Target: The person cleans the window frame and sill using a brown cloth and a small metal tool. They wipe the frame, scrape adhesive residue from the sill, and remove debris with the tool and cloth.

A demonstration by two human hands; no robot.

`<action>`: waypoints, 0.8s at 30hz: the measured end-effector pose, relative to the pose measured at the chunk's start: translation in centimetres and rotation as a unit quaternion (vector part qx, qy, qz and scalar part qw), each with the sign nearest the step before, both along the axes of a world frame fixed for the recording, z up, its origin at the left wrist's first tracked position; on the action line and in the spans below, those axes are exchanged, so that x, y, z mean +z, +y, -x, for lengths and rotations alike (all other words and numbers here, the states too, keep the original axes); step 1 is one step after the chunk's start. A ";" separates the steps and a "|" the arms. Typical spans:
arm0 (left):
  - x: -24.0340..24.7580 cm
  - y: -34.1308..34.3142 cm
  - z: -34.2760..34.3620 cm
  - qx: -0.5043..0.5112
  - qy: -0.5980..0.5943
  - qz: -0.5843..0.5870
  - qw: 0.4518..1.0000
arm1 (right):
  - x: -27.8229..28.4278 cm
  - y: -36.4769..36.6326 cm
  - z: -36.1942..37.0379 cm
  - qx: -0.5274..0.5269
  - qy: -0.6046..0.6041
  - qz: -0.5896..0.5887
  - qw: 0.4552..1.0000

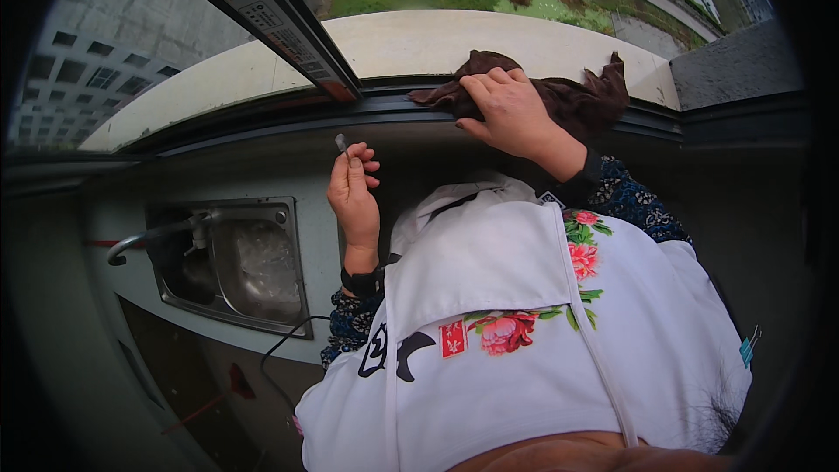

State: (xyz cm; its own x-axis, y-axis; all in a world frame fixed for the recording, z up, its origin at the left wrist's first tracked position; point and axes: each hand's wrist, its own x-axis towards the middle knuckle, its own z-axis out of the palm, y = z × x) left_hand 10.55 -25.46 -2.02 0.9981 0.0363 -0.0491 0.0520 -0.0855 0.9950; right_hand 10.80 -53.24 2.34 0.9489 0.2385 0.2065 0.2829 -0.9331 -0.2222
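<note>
My right hand (514,117) lies over a crumpled dark brown cloth (577,98), its fingers bent down onto it and the thumb off to the left. The cloth is draped across the dark window track (384,106) and onto the pale ledge beyond. Lower and to the left, my left hand (354,197) is raised in a pinch around a small thin thing with a whitish, blunt tip (341,142). The tip points up toward the track without touching it; the rest is hidden by my fingers, and its kind is too small to make out.
A sliding window frame (271,22) rises at the upper left. Past the track runs a cream outer ledge (384,39), with grass and a road far below. On the left, a steel sink (297,297) with a curved faucet (144,239) is set in a counter; a black cord (278,345) hangs beside it.
</note>
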 end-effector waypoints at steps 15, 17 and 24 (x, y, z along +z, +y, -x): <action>-2.2 0.5 -0.8 -0.044 0.062 0.003 0.997 | 0.1 -14.1 9.1 -0.135 0.073 -0.038 0.987; -2.1 0.1 -1.4 -0.051 0.058 0.009 0.997 | -0.8 -10.7 7.4 -0.077 0.039 -0.050 0.995; -1.4 -1.2 -2.6 -0.089 0.039 0.029 0.995 | -0.1 -3.0 3.0 -0.023 0.074 -0.074 0.994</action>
